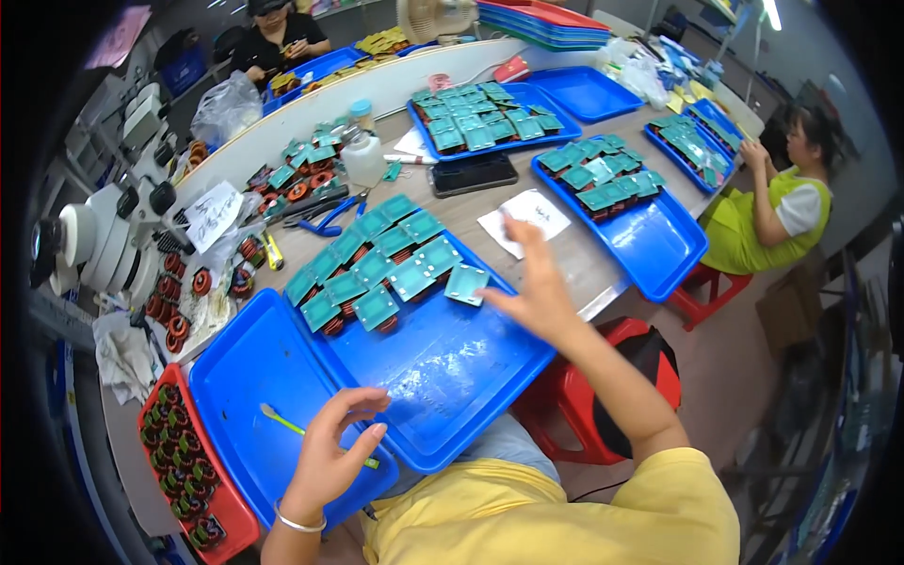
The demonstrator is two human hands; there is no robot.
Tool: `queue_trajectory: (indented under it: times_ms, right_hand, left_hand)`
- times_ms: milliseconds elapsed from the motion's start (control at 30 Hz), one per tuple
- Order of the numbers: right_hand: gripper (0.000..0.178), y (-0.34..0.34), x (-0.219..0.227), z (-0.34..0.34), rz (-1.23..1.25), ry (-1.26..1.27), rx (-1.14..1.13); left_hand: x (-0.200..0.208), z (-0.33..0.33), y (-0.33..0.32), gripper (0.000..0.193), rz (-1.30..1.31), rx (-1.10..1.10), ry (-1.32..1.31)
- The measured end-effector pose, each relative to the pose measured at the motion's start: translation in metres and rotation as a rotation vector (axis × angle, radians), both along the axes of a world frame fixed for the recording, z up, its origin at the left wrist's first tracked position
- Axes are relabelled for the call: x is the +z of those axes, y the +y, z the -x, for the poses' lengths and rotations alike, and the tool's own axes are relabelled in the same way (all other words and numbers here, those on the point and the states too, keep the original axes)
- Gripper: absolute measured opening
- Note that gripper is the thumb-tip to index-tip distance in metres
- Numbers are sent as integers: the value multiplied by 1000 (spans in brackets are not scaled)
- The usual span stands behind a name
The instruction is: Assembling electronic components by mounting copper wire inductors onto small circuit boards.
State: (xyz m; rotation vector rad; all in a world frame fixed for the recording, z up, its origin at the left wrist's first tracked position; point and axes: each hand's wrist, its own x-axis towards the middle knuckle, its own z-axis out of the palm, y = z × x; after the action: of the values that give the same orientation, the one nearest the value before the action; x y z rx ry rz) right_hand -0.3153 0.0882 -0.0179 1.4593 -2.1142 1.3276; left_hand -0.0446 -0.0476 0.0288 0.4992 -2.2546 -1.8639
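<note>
In front of me a blue tray [452,367] holds rows of coils topped with square teal plates [372,268]. One such teal-topped piece [466,284] sits at the right end of the rows. My right hand [541,292] is over the tray's right edge, thumb and index finger spread wide. Its thumb tip is beside that piece; whether they touch I cannot tell. My left hand [330,452] hovers over the near left, fingers curved and apart with nothing between them. Beneath it, a second blue tray [254,377] carries a thin yellow-green brush-like stick [282,420].
A red tray [231,508] of dark coils stands far left. Blue-handled pliers [325,224], a phone [474,175] and white paper [525,221] lie beyond my tray. More blue trays [654,250] stand to the right. Two other people sit at the benches.
</note>
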Motion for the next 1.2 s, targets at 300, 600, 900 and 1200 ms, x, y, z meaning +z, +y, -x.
queue_trajectory:
  times_ms: [300, 600, 900, 1200]
  right_hand:
    - [83, -13, -2, -35, -105, -128, 50]
    - [85, 4, 51, -100, -117, -869, 480]
    - [82, -8, 43, -130, -114, -1145, 636]
    - [83, 9, 25, -154, 131, -888, 743]
  left_hand:
    - [-8, -30, 12, 30, -12, 177, 40]
    - [-3, -5, 27, 54, 583, 188, 242]
    - [-19, -29, 27, 56, 377, 135, 338]
    - [-23, -38, 27, 57, 259, 234, 380]
